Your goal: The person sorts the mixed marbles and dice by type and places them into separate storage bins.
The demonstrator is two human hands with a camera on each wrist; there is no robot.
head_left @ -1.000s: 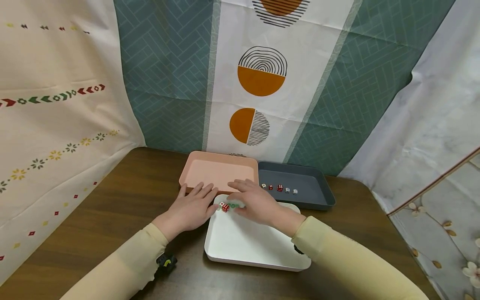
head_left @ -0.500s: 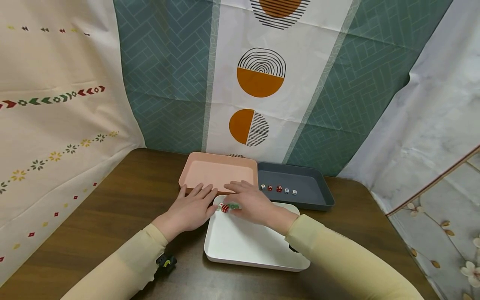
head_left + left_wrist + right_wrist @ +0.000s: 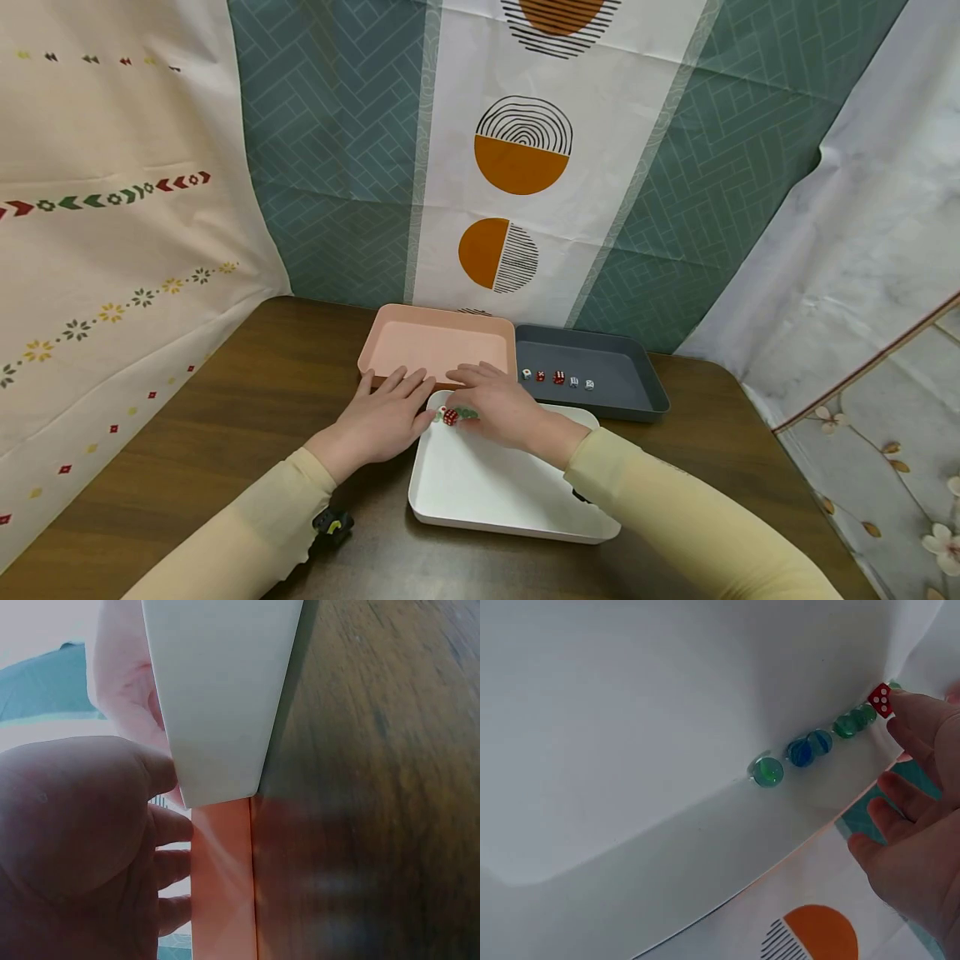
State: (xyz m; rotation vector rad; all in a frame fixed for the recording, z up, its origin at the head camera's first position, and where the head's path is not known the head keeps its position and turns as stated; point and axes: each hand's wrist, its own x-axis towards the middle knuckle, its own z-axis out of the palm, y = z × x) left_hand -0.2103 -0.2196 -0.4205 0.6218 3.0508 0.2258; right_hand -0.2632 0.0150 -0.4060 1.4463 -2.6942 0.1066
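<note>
My left hand (image 3: 375, 421) lies with fingers spread at the front rim of the pink tray (image 3: 442, 337). Its thumb is at the corner of the white tray (image 3: 510, 492). Over the white tray's back edge is my right hand (image 3: 498, 408), fingers loosely bent. One fingertip of it is right at a red die (image 3: 881, 700), perhaps touching. Along the tray's inner back edge lie glass marbles: a green marble (image 3: 766, 772), a blue marble (image 3: 800, 752) and several more. A white die (image 3: 442, 411) sits beside the red one. The right hand partly hides this row.
To the back right stands a dark grey tray (image 3: 630, 383) holding several red and white dice (image 3: 558, 377). All three trays are close together on the brown wooden table (image 3: 300, 358). Patterned cloth (image 3: 337, 150) hangs behind and at both sides.
My right hand has moved slightly left, its thumb coming nearer the red die. The left hand and the trays stay put.
</note>
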